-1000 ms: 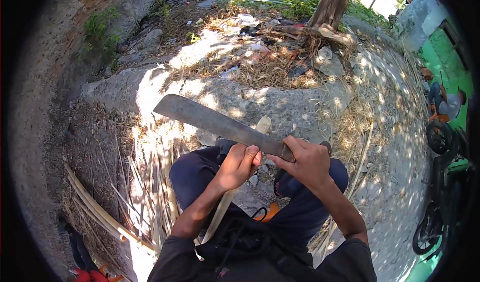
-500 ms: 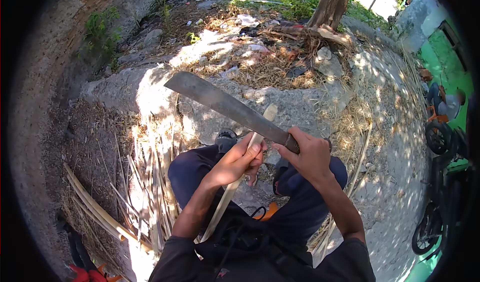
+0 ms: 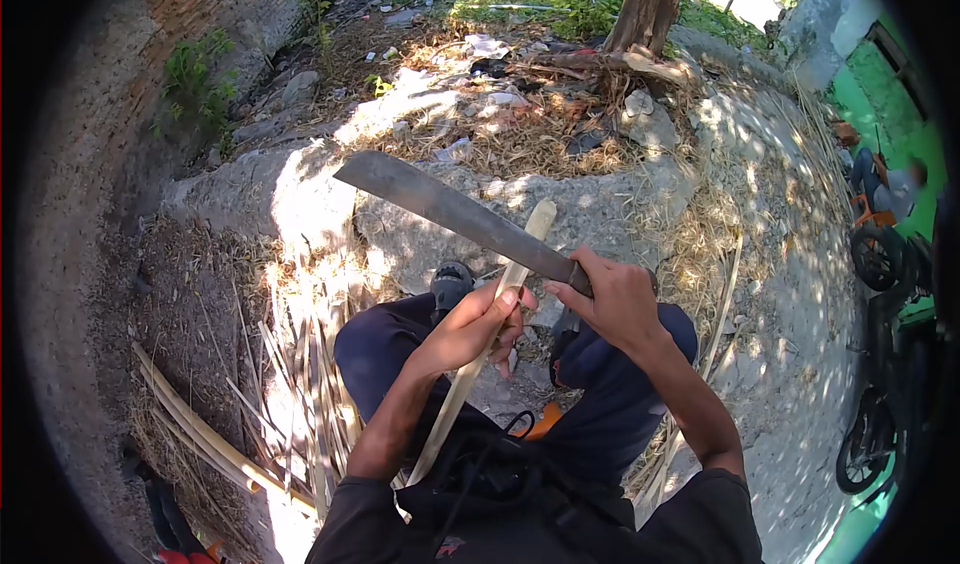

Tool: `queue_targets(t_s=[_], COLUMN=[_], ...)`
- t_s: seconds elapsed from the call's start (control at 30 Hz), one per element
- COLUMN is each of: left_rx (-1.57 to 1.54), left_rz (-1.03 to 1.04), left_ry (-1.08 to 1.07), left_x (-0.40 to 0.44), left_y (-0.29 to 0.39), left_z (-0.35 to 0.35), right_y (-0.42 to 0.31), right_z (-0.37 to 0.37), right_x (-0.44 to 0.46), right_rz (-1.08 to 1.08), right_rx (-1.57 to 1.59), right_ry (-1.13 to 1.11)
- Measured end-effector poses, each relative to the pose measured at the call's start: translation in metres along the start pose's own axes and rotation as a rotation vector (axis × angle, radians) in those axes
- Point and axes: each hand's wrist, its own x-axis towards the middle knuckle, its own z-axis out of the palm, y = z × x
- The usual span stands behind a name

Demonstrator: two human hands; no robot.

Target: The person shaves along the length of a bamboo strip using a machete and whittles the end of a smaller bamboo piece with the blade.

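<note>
My left hand (image 3: pixel 478 326) is wrapped round a pale wooden strip, likely split bamboo (image 3: pixel 452 411), which slants from my lap up past my fingers. My right hand (image 3: pixel 617 299) grips the handle of a machete (image 3: pixel 450 210). Its long, dark, broad-tipped blade points up and to the left and crosses over the strip just above my left hand. The strip's upper end sticks out beyond the blade. Part of the handle is hidden inside my right fist.
Many split strips (image 3: pixel 318 394) lie at my left, with thicker curved poles (image 3: pixel 190 419) beyond. Ahead run a low concrete ledge (image 3: pixel 440 199) and a tree trunk (image 3: pixel 648 9). Motorcycles (image 3: pixel 868 434) and a seated person (image 3: pixel 890 189) are far right; another person's legs (image 3: pixel 168 504) show lower left.
The view has shifted slightly. Both hands keep their grips, and the machete still crosses the strip at nearly the same spot, with the blade turned only a little.
</note>
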Motion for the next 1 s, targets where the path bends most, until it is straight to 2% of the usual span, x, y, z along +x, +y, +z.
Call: queue_targets(t_s=[0.13,0.2,0.4,0.63,0.77,1.0], left_rx=[0.017,-0.029,-0.006,0.194,0.168,-0.014], left_rz=[-0.015,-0.063,-0.039,0.095,0.056,-0.024], left_ry=[0.033,-0.001,0.061,0.136,0.152,0.044], left_x=[0.001,-0.002,-0.011,-0.007,-0.01,-0.013], left_y=[-0.011,-0.01,-0.002,0.0,0.007,0.005], left_z=[-0.005,-0.004,0.0,0.001,0.002,-0.005], right_y=[0.0,-0.001,-0.005,-0.008,-0.014,-0.014], right_z=[0.005,0.008,0.007,0.012,0.011,0.012], right_x=[-0.003,-0.006,0.001,-0.003,0.002,-0.003], right_rz=[-0.044,-0.178,-0.035,-0.158,-0.145,-0.174], right_rx=[-0.039,-0.104,-0.015,-0.217,-0.156,-0.182], right_ry=[0.02,0.036,0.088,0.074,0.1,0.113])
